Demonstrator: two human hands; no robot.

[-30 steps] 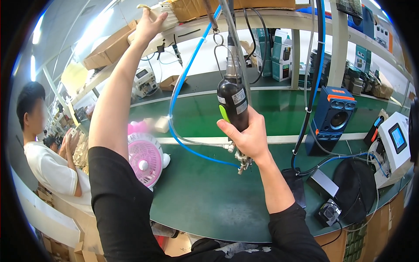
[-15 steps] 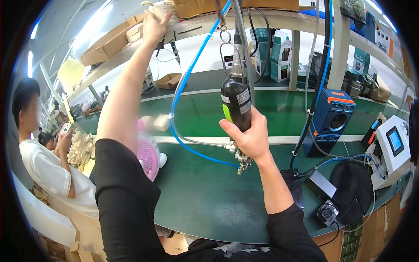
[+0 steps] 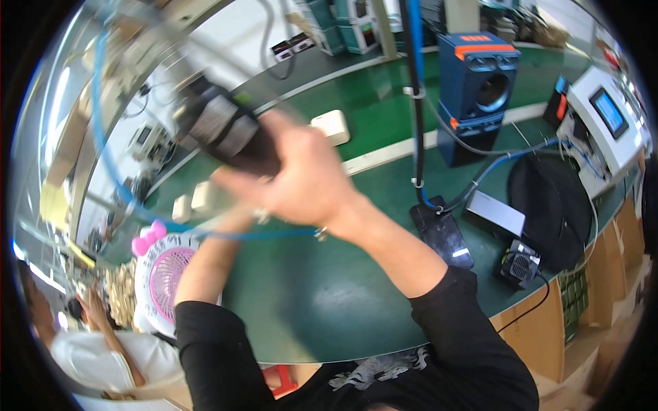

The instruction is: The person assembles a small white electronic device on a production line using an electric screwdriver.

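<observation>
My right hand [image 3: 308,171] is wrapped round a black power screwdriver [image 3: 229,130], tilted and smeared by motion, its upper end leaning to the left. From its metal fitting a blue air hose [image 3: 113,171] loops away to the left. My left forearm [image 3: 209,267] reaches in below the tool. The left hand itself is blurred and mostly covered by my right hand, so its fingers do not show. A cream-white plastic block [image 3: 331,127] lies on the bench beyond my right hand, and two smaller pale blocks [image 3: 202,197] lie at the left.
A pink-and-white fan [image 3: 168,277] stands left of my left forearm. To the right are a dark blue speaker [image 3: 449,147], a white machine with a screen [image 3: 582,103], a phone [image 3: 439,233], a silver box [image 3: 495,214] and a black pouch [image 3: 552,212]. A co-worker [image 3: 116,359] is at far left.
My left hand has come down from the overhead shelf to the bench, under the tool. The screwdriver in my right hand has swung left and tilted. The view has shifted downward and right.
</observation>
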